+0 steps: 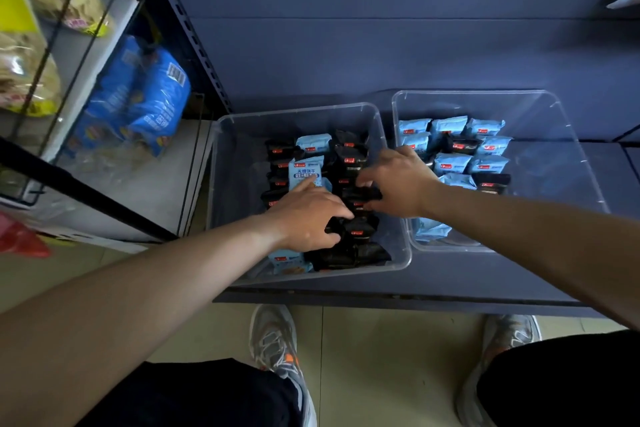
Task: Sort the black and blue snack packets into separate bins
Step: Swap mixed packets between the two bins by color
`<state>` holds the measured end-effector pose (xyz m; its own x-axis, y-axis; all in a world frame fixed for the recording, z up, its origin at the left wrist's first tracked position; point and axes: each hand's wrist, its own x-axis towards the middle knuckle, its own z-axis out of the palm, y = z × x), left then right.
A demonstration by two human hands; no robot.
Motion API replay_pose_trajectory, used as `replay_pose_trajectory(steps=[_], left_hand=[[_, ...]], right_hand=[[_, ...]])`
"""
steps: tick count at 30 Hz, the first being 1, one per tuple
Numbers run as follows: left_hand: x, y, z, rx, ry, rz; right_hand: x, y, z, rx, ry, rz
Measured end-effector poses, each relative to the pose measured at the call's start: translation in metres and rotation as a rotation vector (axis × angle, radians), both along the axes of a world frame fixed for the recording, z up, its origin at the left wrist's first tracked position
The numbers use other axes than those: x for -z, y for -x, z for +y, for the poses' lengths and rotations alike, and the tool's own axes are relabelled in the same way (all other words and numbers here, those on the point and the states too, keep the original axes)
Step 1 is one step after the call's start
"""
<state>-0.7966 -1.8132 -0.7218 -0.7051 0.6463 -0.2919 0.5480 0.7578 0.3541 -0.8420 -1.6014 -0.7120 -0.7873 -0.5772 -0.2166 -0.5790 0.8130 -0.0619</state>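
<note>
The left clear bin (221, 184) holds mostly black snack packets (349, 156) and a few blue ones. An upright blue packet (306, 170) stands in its middle, another blue packet (287, 262) lies at its near edge. The right clear bin (568, 135) holds mostly blue packets (450, 126) plus black ones (462, 146). Both hands are in the left bin. My left hand (306, 218) pinches a black packet (360, 229) between thumb and fingers, one finger touching the upright blue packet. My right hand (398, 180) curls round another black packet (369, 194).
Both bins stand side by side on a low dark blue shelf (450, 281) against a blue back wall. A wire rack (86, 55) at left holds large blue and yellow snack bags. My shoes (273, 340) stand on the tiled floor below.
</note>
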Motion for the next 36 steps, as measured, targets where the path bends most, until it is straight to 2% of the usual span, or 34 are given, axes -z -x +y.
replay_pose_trajectory(steps=[2,4,6,8,9,11,13,18,22,27,30,36], left_hand=[[-0.003,0.001,-0.001,-0.032,-0.077,-0.004],[-0.007,0.005,-0.003,-0.145,-0.2,0.023],[-0.012,0.012,-0.009,-0.297,-0.274,0.143],[-0.016,0.021,-0.017,-0.402,-0.184,0.309],[-0.015,0.025,-0.022,-0.442,-0.092,0.318],[-0.014,0.03,-0.03,-0.563,0.045,0.138],[-0.011,0.033,-0.034,-0.653,0.038,-0.033],[-0.014,0.031,-0.037,-0.591,-0.049,-0.032],[-0.009,0.023,-0.037,-0.566,-0.01,-0.081],[-0.006,0.017,-0.039,-0.644,-0.158,-0.211],[-0.004,0.01,-0.04,-0.668,-0.244,-0.225],[-0.005,0.002,-0.051,-0.765,-0.366,-0.205]], right_hand=[[0.004,0.0,-0.001,-0.029,-0.024,-0.003],[0.005,0.002,0.003,-0.022,0.043,-0.016],[0.005,0.003,0.009,-0.018,0.119,-0.024],[0.003,0.001,0.013,-0.022,0.159,-0.032],[0.002,0.0,0.015,-0.024,0.178,-0.037],[-0.001,-0.002,0.017,-0.031,0.222,-0.04],[-0.005,-0.002,0.018,-0.025,0.269,-0.044],[-0.016,-0.004,0.014,0.088,0.399,-0.127],[-0.021,-0.001,0.0,0.093,0.354,-0.141],[-0.011,-0.004,-0.028,0.084,0.317,-0.153],[0.002,-0.006,-0.047,0.108,0.261,-0.255],[0.012,0.003,-0.07,0.255,0.341,-0.463]])
